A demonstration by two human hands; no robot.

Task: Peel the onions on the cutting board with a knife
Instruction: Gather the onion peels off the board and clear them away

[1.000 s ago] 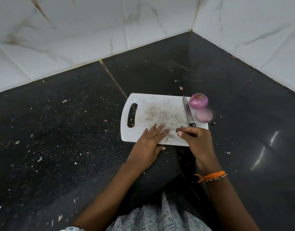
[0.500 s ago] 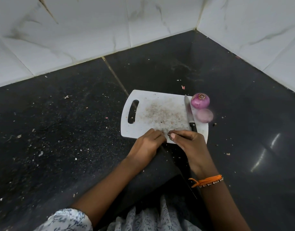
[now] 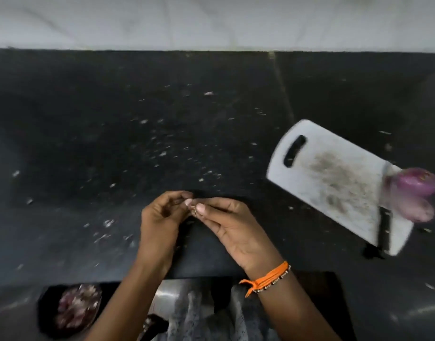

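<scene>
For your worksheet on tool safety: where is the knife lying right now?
In the head view the knife lies on the right end of the white cutting board, beside the two onions, away from both hands.

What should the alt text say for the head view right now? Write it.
Both hands, left hand and right hand, meet fingertip to fingertip over a dark counter, pinching something tiny. Off to the right lies a white cutting board with a knife and two onions, untouched.
</scene>
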